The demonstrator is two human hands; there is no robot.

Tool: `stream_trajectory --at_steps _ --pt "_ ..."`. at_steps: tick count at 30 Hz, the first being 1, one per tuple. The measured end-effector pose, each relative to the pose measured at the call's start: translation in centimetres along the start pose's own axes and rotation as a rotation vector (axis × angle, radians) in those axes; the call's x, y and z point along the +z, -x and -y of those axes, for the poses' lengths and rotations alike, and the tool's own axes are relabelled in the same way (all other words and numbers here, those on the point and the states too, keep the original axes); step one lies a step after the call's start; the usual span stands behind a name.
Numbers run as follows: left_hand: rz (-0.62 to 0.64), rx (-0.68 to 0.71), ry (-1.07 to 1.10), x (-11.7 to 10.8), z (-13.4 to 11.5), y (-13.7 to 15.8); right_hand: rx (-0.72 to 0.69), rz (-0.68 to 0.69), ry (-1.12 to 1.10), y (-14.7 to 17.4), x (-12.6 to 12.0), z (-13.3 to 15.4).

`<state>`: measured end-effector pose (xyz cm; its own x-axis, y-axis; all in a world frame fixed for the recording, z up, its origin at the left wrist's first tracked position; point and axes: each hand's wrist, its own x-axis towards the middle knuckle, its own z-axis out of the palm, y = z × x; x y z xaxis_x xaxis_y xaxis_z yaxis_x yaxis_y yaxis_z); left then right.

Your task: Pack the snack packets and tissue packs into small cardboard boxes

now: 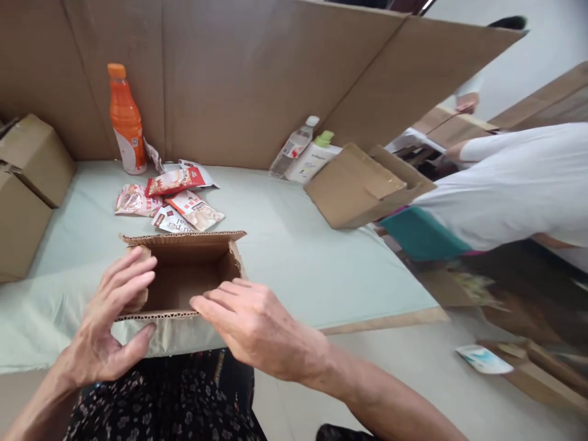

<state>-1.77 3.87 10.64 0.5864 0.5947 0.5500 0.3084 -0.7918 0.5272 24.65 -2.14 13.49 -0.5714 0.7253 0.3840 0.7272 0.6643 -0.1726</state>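
A small cardboard box (193, 275) stands with its top open near the table's front edge, and its inside looks bare. My left hand (114, 318) is at the box's left end, fingers stretched along the flap there and thumb spread apart. At the near right corner, my right hand (252, 324) has its fingers bent over the box's edge, gripping it; part of that edge is hidden under them. Just behind the box lies a loose pile of snack packets, among them a red packet (177, 180), a pink packet (138, 201) and a white-and-orange pouch (196, 209).
An orange drink bottle (126, 122) stands at the back left. A clear bottle (294, 147) and a white bottle with green cap (312, 158) lean by a cardboard carton (353, 187). More cartons (32, 165) stand left. Beyond the cardboard partition (257, 73), a person's white sleeve (519, 184) shows.
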Motion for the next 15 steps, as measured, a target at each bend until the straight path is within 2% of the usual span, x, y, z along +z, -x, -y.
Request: stream_trajectory --at_steps 3,6,8,10,12,15 --pt "0.028 0.061 -0.044 -0.6 0.6 -0.3 0.009 -0.005 -0.135 -0.4 -0.5 0.7" --pt "0.056 0.088 -0.003 -0.7 1.1 -0.2 0.043 -0.174 -0.298 0.2 -2.5 -0.2" --pt "0.067 0.091 0.027 -0.6 1.2 -0.1 0.181 -0.367 -0.324 0.8 -3.3 -2.4" --pt "0.065 0.087 0.025 -0.5 1.2 0.2 0.411 -0.492 -0.296 0.9 -2.8 -5.8" --pt "0.043 0.084 -0.001 -0.4 1.2 0.4 0.611 -0.454 -0.27 0.1 -0.5 -9.8" --pt "-0.01 0.079 -0.06 -0.3 1.2 0.9 0.704 -0.098 -0.195 -2.8 4.9 -14.5"
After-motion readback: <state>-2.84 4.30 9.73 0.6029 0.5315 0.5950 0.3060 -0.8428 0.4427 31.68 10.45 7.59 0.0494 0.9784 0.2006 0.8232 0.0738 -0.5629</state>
